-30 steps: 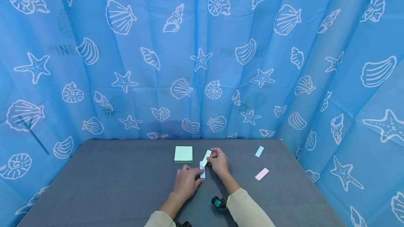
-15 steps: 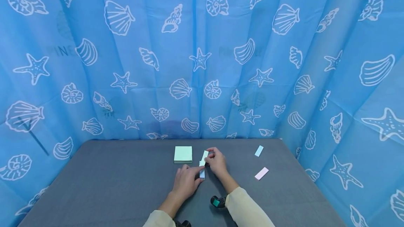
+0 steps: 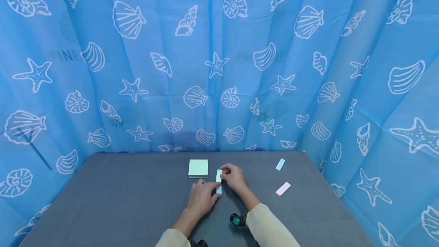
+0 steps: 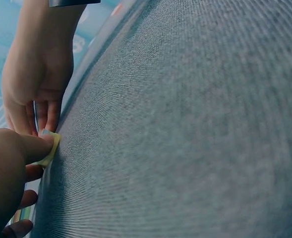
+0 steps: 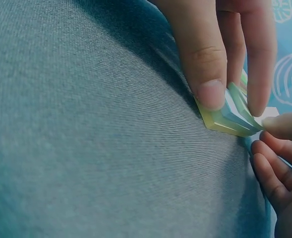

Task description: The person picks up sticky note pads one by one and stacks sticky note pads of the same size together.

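A small folded paper strip (image 3: 218, 181) lies on the grey table (image 3: 120, 201) between both hands. My left hand (image 3: 202, 197) presses its near end down with a fingertip (image 4: 39, 147). My right hand (image 3: 232, 176) pinches the far end between thumb and fingers (image 5: 210, 89); in the right wrist view the folded paper strip (image 5: 230, 116) shows pale green and blue layers. In the left wrist view only a corner of the folded paper strip (image 4: 50, 148) shows. A pale green pad of sticky notes (image 3: 198, 168) sits just left of the strip.
A blue paper strip (image 3: 280, 164) and a pink paper strip (image 3: 283, 188) lie at the right of the table. Blue curtains with shell prints (image 3: 219, 68) enclose the table on three sides. A black wrist device (image 3: 238, 219) shows by the right sleeve.
The right hand has lowered the raised pale flap of the strip down onto the table, folding it flat. The left hand has stayed in place on the near end.
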The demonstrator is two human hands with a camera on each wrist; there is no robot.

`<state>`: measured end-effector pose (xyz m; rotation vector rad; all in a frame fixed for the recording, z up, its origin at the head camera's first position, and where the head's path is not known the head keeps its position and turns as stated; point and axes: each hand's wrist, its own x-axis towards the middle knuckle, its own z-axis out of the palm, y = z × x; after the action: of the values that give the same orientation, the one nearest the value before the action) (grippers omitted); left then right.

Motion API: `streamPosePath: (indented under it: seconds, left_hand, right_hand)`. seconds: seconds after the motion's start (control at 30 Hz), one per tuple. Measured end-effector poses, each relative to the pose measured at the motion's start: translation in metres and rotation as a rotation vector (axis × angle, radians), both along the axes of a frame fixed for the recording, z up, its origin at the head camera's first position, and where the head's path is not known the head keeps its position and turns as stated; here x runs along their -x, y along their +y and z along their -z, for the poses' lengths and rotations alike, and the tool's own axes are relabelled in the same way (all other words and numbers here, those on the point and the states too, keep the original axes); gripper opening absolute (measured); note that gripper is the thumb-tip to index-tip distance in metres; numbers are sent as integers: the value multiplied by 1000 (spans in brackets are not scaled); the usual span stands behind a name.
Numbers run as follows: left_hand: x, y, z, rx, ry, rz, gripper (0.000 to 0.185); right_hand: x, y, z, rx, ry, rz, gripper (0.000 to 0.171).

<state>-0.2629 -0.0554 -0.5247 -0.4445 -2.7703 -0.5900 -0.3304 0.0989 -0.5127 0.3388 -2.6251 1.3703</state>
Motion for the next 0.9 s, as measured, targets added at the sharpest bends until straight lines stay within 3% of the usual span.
streamPosePath:
  seconds: [0.37,0.9]
  left_hand:
    - [-1,0,2,6,26,3,41]
    - [-2,-1,-1,19,14,6,37]
  right_hand:
    - [-3,4,-7,-78,-36,-80,10]
    - [-5,5,-8,-71,-81,-124,10]
